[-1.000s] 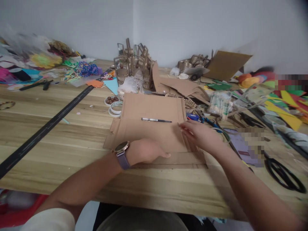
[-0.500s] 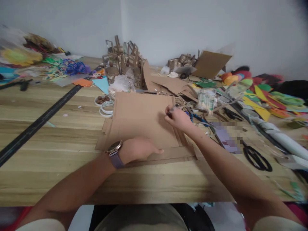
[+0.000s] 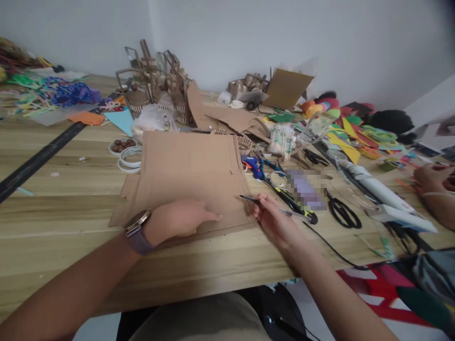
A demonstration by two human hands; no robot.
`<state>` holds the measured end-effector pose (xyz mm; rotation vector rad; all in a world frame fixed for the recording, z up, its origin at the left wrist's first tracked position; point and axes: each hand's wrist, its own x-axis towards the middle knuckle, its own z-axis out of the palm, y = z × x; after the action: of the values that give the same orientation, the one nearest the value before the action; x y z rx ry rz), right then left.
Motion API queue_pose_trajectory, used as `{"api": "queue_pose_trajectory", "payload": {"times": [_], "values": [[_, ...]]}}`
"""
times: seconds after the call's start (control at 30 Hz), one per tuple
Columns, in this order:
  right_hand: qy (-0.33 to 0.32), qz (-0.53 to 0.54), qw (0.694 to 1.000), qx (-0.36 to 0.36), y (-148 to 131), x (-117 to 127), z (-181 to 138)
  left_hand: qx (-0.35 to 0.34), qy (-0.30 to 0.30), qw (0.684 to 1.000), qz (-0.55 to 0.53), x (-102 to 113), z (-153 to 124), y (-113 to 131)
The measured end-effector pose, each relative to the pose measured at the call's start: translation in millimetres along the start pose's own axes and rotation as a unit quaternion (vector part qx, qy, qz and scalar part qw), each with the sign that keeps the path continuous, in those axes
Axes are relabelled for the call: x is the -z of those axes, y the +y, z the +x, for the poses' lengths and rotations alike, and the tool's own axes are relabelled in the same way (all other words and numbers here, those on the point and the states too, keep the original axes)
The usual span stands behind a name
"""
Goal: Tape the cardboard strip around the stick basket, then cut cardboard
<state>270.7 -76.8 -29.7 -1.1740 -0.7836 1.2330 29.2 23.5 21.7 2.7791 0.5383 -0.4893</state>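
Observation:
A flat brown cardboard sheet with folded flaps lies on the wooden table. My left hand, a watch on its wrist, rests on the sheet's near edge with the fingers curled loosely and pressing down. My right hand is closed round a pen beside the sheet's right near corner; the dark tip points left at the cardboard edge.
Right of the sheet lie a blue glue gun, black scissors, a white tube and coloured foam pieces. Cardboard baskets stand behind, tape rolls and a bowl of beads to the left. Another person's hand is at far right.
My right hand picked the pen up off the cardboard and drew it back to the sheet's right near corner. The view swung to the right. My left hand stayed on the sheet.

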Motion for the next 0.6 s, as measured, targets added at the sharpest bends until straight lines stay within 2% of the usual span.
{"api": "queue_pose_trajectory", "payload": {"times": [0.17, 0.33, 0.5, 0.6], "values": [[-0.003, 0.128, 0.990, -0.050, 1, 9, 10, -0.002, 0.023, 1.000, 0.007, 7, 4, 13], [-0.014, 0.175, 0.981, -0.088, 0, 23, 16, -0.045, 0.059, 0.997, 0.033, 13, 24, 34], [-0.002, 0.199, 0.977, -0.077, 3, 25, 16, -0.085, 0.025, 0.995, 0.047, 23, 47, 42], [0.012, 0.208, 0.976, -0.060, 3, 24, 14, -0.075, 0.012, 0.996, 0.052, 28, 57, 46]]}}
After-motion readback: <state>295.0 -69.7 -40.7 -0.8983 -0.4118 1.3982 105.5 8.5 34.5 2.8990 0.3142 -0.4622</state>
